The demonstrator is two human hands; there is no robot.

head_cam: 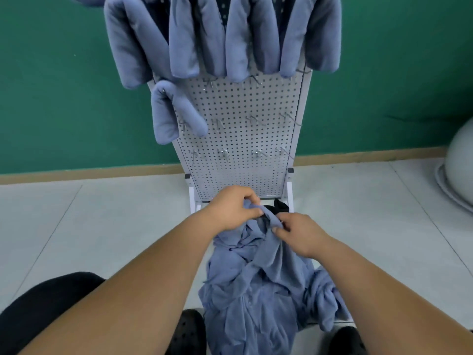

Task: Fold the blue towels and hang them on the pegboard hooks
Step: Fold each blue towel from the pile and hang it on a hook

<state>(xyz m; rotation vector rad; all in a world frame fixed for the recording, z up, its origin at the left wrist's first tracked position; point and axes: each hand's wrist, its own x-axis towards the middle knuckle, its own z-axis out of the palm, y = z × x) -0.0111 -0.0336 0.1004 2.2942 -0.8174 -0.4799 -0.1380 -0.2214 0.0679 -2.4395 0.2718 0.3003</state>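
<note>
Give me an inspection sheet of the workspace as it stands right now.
Surface: pale tiled floor, with the pegboard standing on it.
Job's things: pegboard upright; folded towels hang along its top; single towel lower left; several hooks bare; loose towel crumpled, unfolded.
Clutter: black item at the pegboard's foot, unclear what.
Hands: left hand and right hand both pinch the loose towel's upper edge.
Cables: nothing seen.
Surroundings: green wall; white rounded object at right; black shoes below.
</note>
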